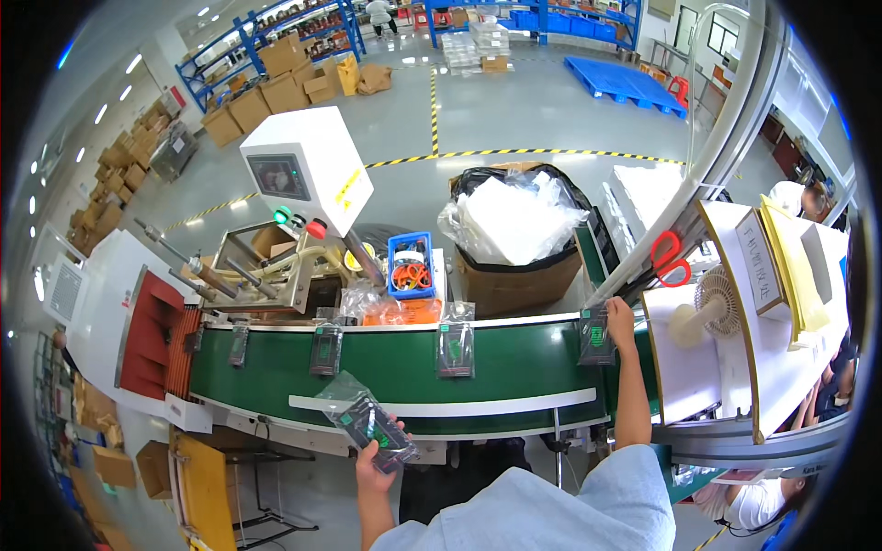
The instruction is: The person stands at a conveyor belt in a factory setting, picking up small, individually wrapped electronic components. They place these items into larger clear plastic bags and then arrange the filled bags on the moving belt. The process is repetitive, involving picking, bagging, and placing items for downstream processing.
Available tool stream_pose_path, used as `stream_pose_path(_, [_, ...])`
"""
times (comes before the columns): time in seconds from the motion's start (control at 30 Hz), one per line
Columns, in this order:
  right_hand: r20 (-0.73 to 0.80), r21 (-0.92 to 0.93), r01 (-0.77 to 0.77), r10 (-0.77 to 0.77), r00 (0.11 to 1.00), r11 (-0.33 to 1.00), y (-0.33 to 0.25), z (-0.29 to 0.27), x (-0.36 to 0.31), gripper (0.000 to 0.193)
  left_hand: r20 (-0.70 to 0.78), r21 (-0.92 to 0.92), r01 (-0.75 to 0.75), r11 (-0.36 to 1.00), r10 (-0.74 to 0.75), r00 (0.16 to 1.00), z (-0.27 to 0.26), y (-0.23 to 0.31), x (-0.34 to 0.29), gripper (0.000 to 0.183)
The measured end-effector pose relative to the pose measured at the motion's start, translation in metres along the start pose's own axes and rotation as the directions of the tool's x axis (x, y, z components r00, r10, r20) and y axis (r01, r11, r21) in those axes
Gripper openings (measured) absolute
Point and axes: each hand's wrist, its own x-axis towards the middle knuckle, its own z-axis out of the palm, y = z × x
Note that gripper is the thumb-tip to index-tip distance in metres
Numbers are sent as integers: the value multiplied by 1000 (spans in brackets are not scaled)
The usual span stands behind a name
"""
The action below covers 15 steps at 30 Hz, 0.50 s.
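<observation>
My left hand [375, 466] grips a flat dark package in a clear plastic bag [367, 427], tilted in front of the belt's near edge. At the right, my right hand [622, 323] is closed at the upper edge of another bagged dark package [595, 338] with green print, which lies on the green conveyor belt [395, 354]. Further bagged packages lie spaced out to the left along the belt: one near its middle [455, 342], a second [325, 343] and a smaller-looking one [239, 344] by the machine's red curtain.
A white guide rail [450, 404] runs along the belt's near side. Behind stand a control box [308, 170], a blue bin of tools [410, 266] and a carton of plastic waste [519, 285]. Red-handled scissors [671, 259] hang at the right post, near a small fan [717, 303].
</observation>
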Motion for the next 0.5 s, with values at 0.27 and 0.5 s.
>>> stream_pose_path(0.27, [78, -124, -117, 127, 989, 985, 32, 78, 8, 24, 26, 23, 181, 983, -182, 983, 13, -22, -8, 62])
stream_pose_path(0.5, [34, -210, -213, 225, 974, 954, -36, 125, -33, 26, 30, 25, 293, 956, -294, 955, 7, -31, -14, 60])
